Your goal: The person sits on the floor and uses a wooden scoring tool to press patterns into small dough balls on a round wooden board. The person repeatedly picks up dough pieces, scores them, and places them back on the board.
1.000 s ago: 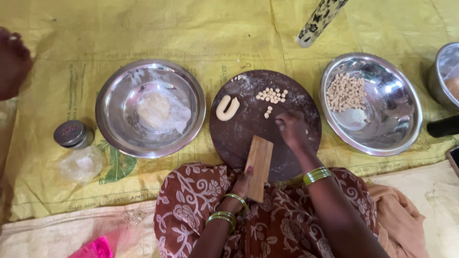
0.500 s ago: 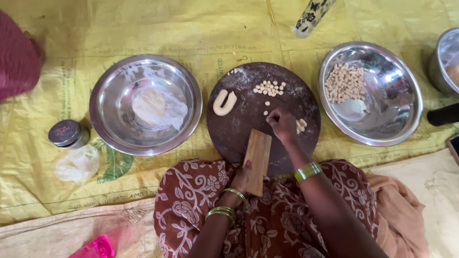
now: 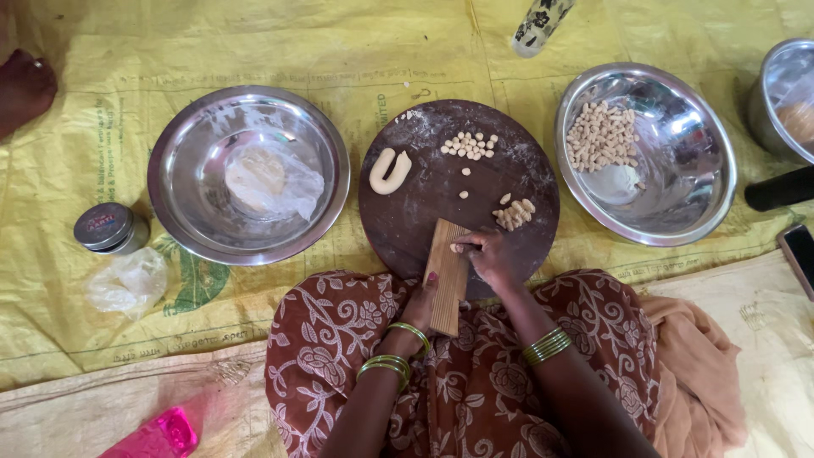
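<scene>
head camera looks straight down at a round dark wooden board lying on a yellow sheet. left hand wraps around the lower end of a small ridged wooden paddle, holding it propped on the board's near edge. right hand has its fingertips bunched together, pressing a small dough piece against the upper part of the paddle. on the board sit a curved rope of dough at the upper left, a cluster of cut dough bits near the top, and a second small heap just beside the right hand. a steel bowl to the right holds shaped pieces; another steel bowl to the left holds dough under plastic wrap. a small round tin stands further left, with a crumpled plastic bag just below it.
</scene>
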